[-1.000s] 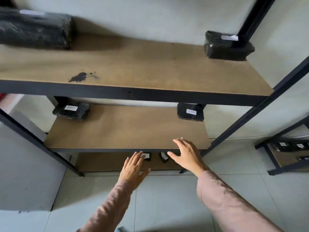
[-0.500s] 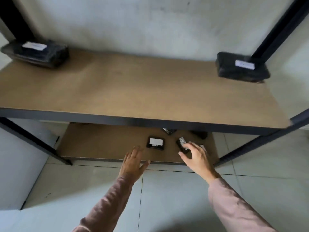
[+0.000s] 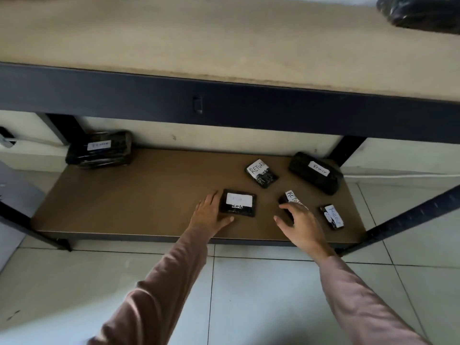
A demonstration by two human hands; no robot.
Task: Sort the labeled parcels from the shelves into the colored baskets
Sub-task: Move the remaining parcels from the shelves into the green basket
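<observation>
Several black-wrapped parcels with white labels lie on the bottom shelf [image 3: 149, 195]. My left hand [image 3: 210, 216] rests flat on the shelf board against the left edge of a flat parcel [image 3: 238, 203], thumb along its front edge. My right hand [image 3: 302, 224] curls over a small parcel [image 3: 290, 197] whose label starts "RE"; its near half is hidden under my fingers. Other parcels: one marked "RETURN" [image 3: 261, 173], a long one [image 3: 315, 173] at the back right, a small one [image 3: 332, 216] at the right front, and a big one [image 3: 99, 149] at the back left. No basket is in view.
The upper shelf [image 3: 224, 41] with its dark steel front beam [image 3: 224, 105] hangs low over the bottom shelf. Another black parcel [image 3: 423, 13] sits at its far right. Dark uprights stand at both sides. Pale tiled floor [image 3: 249, 295] lies in front.
My view has dropped to the bottom shelf. Both hands have moved forward onto it: the left has reached the flat parcel and the right has closed over the small one.
</observation>
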